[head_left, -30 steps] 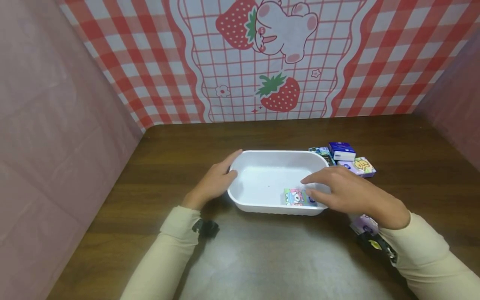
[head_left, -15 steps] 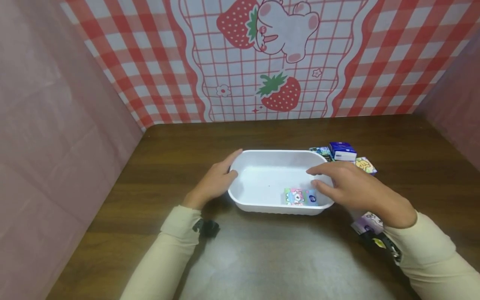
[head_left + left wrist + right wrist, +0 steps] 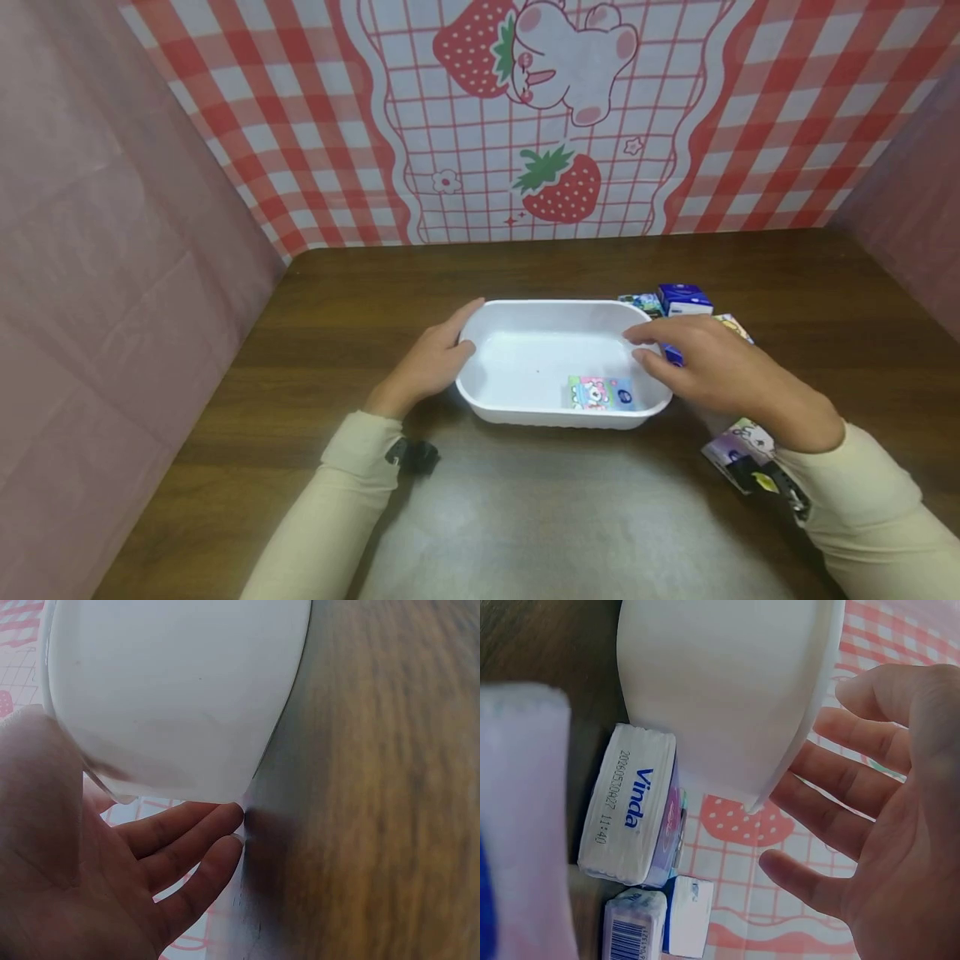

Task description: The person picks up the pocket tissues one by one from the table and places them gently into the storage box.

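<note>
A white plastic basin [image 3: 555, 417] sits on the table, with one small printed tissue pack [image 3: 600, 393] lying inside near its front right corner. My left hand [image 3: 427, 367] holds the basin's left end, thumb over the rim; its other fingers [image 3: 191, 844] reach along the outside in the left wrist view. Over the right end hovers my right hand [image 3: 708, 358], fingers loosely spread and nothing in them. The right wrist view shows its fingers [image 3: 832, 802] beside the basin's rim, and a Vinda tissue pack [image 3: 630, 810] standing close against the basin's outer wall.
Behind the right hand are more tissue packs: a dark blue one [image 3: 684, 298], a blue-green one [image 3: 642, 305] and one with a yellow print [image 3: 735, 327], partly hidden. A purple pack [image 3: 738, 446] lies under the right wrist. A checked strawberry cloth [image 3: 562, 187] hangs behind the wooden table [image 3: 360, 292].
My right hand has drawn back rightward from above the tissue pack to the basin's right rim, uncovering that pack. The left hand and basin have stayed put.
</note>
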{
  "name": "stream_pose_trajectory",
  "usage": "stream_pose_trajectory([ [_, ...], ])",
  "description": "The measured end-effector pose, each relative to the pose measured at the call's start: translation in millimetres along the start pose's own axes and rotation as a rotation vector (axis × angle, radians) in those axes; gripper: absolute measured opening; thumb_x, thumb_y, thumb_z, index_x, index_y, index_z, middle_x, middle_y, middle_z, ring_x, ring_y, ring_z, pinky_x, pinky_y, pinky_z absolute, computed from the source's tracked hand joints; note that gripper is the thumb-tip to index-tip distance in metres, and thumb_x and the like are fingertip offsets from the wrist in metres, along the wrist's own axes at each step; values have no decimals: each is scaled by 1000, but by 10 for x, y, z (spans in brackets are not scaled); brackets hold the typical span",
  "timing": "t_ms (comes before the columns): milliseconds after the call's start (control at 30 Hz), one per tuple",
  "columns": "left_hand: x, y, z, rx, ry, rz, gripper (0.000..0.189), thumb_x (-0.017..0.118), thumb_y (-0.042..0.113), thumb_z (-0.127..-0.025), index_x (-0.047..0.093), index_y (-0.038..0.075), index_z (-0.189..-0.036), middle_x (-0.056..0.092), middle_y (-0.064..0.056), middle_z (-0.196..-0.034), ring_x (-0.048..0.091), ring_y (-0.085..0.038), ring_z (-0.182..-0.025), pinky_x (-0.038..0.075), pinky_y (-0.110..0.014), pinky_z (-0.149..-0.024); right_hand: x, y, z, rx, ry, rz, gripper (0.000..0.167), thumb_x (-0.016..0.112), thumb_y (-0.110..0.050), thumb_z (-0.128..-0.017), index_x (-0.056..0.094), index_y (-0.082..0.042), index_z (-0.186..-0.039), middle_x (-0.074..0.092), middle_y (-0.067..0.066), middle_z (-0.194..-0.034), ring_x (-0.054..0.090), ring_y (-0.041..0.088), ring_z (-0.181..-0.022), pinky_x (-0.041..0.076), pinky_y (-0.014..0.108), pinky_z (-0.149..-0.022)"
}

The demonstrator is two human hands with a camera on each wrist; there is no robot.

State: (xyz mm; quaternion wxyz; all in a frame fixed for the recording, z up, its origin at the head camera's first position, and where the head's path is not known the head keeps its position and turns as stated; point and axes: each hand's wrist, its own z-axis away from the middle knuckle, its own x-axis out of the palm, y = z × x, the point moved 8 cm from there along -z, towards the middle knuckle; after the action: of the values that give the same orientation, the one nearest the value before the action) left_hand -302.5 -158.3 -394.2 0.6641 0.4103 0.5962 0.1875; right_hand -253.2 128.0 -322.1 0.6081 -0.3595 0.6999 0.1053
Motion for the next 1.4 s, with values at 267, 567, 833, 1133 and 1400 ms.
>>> stream_pose_trajectory([
  [267, 3, 10, 6, -1, -3, 3, 60, 48, 18, -101, 32, 26, -159, 35, 1, -160, 34, -20, -144, 28, -43, -117, -84, 53, 26, 35, 24, -1, 33, 70, -21, -91, 72, -7, -122, 69, 15, -121, 63, 38, -112, 51, 61, -89],
  [567, 8, 3, 9, -11, -6, 13, 60, 47, 18, -101, 32, 27, -159, 34, 2, -160, 33, -20, -145, 27, -44, -117, -162, 191, 59, 179, 66, 54, 34, 71, -25, -92, 72, -11, -124, 71, 12, -116, 67, 33, -97, 58, 55, -76],
  [833, 12, -1, 10, -16, -6, 19, 60, 47, 18, -102, 32, 28, -159, 34, 2, -160, 33, -19, -145, 27, -44, -117, -216, 267, 82, 253, 98, 123, 31, 68, -29, -94, 73, -14, -121, 73, 13, -108, 67, 37, -93, 56, 59, -72],
  [1133, 14, 5, 8, -13, -8, 26, 60, 48, 17, -102, 31, 27, -159, 34, 3, -161, 32, -18, -145, 27, -44, -117, -200, 374, 100, 312, 44, 147, 33, 65, -25, -94, 71, -8, -121, 73, 14, -102, 58, 23, -70, 48, 33, -48],
  [1400, 11, 10, 12, -6, -13, 25, 61, 48, 17, -101, 31, 26, -159, 34, 2, -161, 32, -19, -146, 27, -45, -117, -127, 455, 119, 370, -58, 127, 41, 65, -30, -95, 67, -4, -126, 70, 9, -89, 53, 18, -61, 46, 28, -44],
])
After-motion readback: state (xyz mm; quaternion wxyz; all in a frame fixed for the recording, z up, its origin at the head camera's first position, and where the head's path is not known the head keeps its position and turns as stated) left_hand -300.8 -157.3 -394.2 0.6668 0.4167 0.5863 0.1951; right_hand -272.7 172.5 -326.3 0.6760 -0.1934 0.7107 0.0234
